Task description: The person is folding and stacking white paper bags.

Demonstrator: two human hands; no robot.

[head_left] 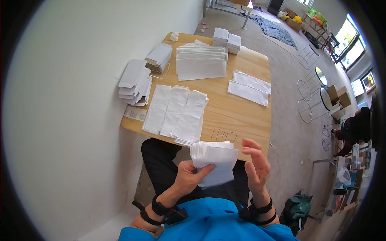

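Observation:
In front of my lap, at the table's near edge, my left hand (189,176) grips a thick bundle of folded white paper sheets (219,160), thumb across the front. The bundle's upper left side shows many layered folds. My right hand (256,162) is just right of the bundle, apart from it, with fingers parted and nothing in them. Beyond my left hand, overlapping stacks of long folded white paper (177,110) lie on the wooden table (237,116).
Farther back lies a wide pile of white sheets (201,64), near small white boxes (220,37). Folded white cartons (134,76) are stacked along the left edge by the wall (72,100). Two paper strips (249,92) lie at right. Stools (325,98) stand on the floor.

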